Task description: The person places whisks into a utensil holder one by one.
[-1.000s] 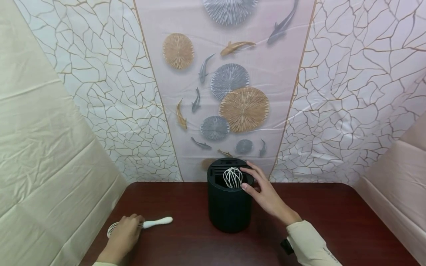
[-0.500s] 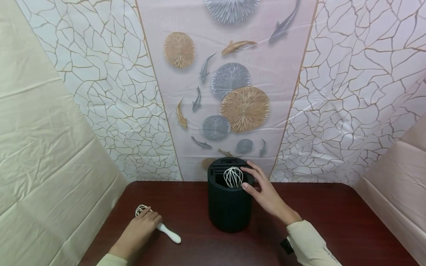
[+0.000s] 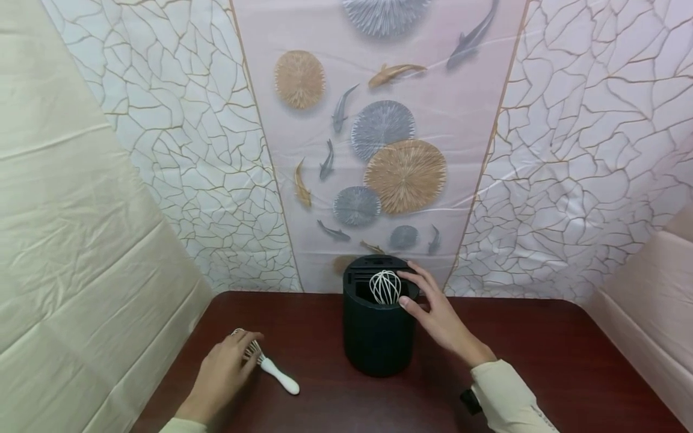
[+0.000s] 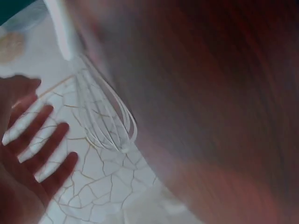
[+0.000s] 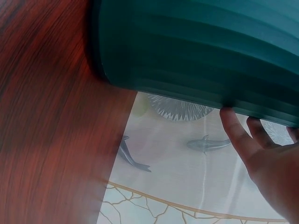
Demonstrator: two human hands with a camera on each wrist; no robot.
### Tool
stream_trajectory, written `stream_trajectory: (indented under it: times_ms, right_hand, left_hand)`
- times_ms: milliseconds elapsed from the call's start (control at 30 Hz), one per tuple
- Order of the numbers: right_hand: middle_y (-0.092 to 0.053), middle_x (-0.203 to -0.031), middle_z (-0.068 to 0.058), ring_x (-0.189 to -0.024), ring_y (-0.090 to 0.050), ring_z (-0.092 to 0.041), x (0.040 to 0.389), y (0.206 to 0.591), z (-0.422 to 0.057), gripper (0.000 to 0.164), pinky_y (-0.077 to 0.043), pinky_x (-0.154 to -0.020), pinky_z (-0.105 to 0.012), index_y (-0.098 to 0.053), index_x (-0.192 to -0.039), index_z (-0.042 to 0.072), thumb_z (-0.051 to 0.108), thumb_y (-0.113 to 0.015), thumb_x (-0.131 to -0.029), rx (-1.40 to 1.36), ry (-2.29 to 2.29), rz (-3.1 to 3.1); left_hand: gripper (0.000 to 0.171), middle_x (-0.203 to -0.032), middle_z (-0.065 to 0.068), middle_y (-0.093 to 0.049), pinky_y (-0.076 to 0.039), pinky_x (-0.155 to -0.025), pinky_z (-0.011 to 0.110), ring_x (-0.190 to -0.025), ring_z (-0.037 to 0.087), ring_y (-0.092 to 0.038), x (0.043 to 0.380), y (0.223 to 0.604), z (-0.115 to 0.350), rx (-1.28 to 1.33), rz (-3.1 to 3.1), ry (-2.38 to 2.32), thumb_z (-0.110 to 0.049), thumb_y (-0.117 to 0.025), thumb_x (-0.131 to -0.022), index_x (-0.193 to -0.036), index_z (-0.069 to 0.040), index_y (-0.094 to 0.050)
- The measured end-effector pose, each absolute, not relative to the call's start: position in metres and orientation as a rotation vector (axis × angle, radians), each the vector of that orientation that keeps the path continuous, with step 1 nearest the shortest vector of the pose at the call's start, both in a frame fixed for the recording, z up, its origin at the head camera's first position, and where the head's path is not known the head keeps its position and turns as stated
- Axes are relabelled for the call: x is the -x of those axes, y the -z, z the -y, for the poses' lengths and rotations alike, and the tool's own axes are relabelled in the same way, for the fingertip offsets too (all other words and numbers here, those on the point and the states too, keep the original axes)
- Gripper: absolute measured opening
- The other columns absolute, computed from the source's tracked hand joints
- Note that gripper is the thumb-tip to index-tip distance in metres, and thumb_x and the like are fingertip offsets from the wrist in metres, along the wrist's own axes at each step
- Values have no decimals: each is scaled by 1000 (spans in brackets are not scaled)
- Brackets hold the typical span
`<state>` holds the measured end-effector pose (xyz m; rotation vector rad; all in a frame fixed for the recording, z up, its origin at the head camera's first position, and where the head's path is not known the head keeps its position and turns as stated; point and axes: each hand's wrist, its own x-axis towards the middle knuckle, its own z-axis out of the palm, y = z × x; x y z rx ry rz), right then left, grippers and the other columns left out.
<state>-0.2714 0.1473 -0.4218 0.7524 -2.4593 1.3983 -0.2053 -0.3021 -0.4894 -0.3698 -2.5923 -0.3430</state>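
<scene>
Whisk [image 3: 280, 377] is lying on the table [image 3: 319, 349], wires being partly covered by the left hand [image 3: 223, 368]: fingers spread, no grip being shown, contact unclear. Nearby, the upright holder [image 3: 379, 343] is being touched, apparently steadied, by the right hand [image 3: 444, 319], fingers loosely spread at the rim. Second whisk [image 3: 385, 287] is being held inside, wires up. Judged step: loose whisk being arranged; next, left-hand fingers probably need lifting without wires being snagged.

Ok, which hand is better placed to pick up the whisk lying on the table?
Left, most likely: the left hand is open and close by that whisk, whereas the right hand is farther off, touching the dark holder.
</scene>
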Motion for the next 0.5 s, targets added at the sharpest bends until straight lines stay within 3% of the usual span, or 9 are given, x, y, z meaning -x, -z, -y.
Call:
stream_trajectory:
  times_ms: [133,233,367,500]
  right_hand:
    - [-19,-174,-5,-152,-33,-40,272,422,-149,51,-51,-100,-62,-47,-159,27,30,-60,-110,-747,-1395,2457]
    - [-19,-175,-6,-152,-32,-40,271,422,-149,51,-51,-99,-62,-47,-159,27,30,-60,-110,-748,-1393,2459]
    - [-19,-175,-5,-152,-33,-40,271,423,-148,51,-51,-99,-60,-47,-159,28,30,-59,-110,-750,-1390,2462]
    - [-19,-175,-5,-152,-33,-39,272,422,-146,51,-51,-99,-60,-46,-159,29,30,-59,-110,-754,-1391,2457]
  left_hand:
    - [26,-105,4,-74,-53,-64,40,-86,21,-69,200,480,295,-23,2652,737,-21,-77,-97,-121,-12,-73]
    - [28,-103,11,-73,-56,-65,34,-83,19,-68,196,479,290,-234,2577,1187,-17,-69,-103,-126,-2,-67]
    - [40,-113,26,-67,-64,-69,34,-84,20,-70,190,486,283,-453,2338,1827,-14,-58,-108,-136,13,-49]
    - [56,-122,37,-61,-64,-81,37,-88,21,-72,190,497,281,-589,2221,2177,-19,-53,-111,-140,26,-37]
